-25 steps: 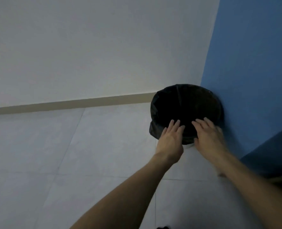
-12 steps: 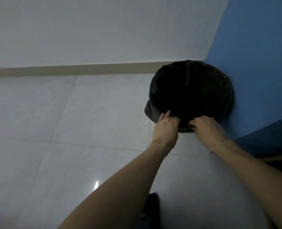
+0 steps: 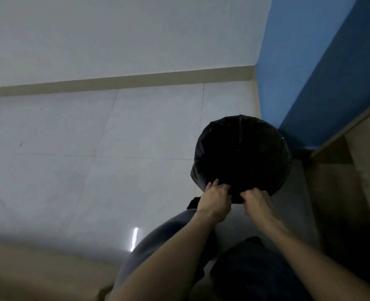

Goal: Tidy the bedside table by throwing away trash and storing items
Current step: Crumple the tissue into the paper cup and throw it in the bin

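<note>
Both hands are gripping the near rim of the bin (image 3: 241, 153), which is lined with a black bag. The left hand (image 3: 215, 202) is curling its fingers over the rim, thumb pointing up along the outer side, closed on the bag's edge. The right hand (image 3: 256, 202) is fisting tight on the same rim just beside it, knuckles up. The bin is sitting on the floor (image 3: 114, 148) near the blue wall (image 3: 310, 72), by the corner of a wooden cabinet (image 3: 353, 170).
</note>
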`<action>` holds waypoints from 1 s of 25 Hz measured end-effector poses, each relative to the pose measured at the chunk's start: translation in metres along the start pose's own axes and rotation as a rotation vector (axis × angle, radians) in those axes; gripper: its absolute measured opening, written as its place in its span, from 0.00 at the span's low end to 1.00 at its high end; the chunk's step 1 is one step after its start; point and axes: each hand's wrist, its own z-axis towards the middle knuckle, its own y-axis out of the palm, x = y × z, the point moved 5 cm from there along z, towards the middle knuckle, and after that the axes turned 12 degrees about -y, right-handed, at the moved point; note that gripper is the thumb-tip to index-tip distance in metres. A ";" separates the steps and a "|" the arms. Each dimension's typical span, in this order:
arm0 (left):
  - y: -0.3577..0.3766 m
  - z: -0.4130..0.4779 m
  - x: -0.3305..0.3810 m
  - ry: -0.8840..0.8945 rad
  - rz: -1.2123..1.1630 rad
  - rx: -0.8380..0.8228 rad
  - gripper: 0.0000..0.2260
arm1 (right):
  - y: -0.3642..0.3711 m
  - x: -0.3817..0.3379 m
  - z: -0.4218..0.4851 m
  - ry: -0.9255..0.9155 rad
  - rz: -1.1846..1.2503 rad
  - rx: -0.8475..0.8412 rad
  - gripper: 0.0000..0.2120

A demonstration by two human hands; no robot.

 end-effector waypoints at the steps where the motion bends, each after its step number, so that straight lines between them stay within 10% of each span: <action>1: 0.006 -0.019 -0.002 -0.013 -0.002 -0.023 0.16 | 0.004 -0.008 -0.020 -0.012 -0.013 -0.022 0.14; 11: 0.002 -0.064 0.033 -0.033 -0.116 -0.018 0.15 | -0.029 -0.021 -0.082 0.012 0.149 -0.071 0.16; 20: -0.038 -0.085 0.225 0.265 -0.492 -0.037 0.19 | -0.196 0.094 -0.201 0.258 0.074 1.013 0.19; 25: -0.006 -0.120 0.322 0.417 -0.528 -0.328 0.19 | -0.216 0.165 -0.294 0.503 -0.079 1.156 0.23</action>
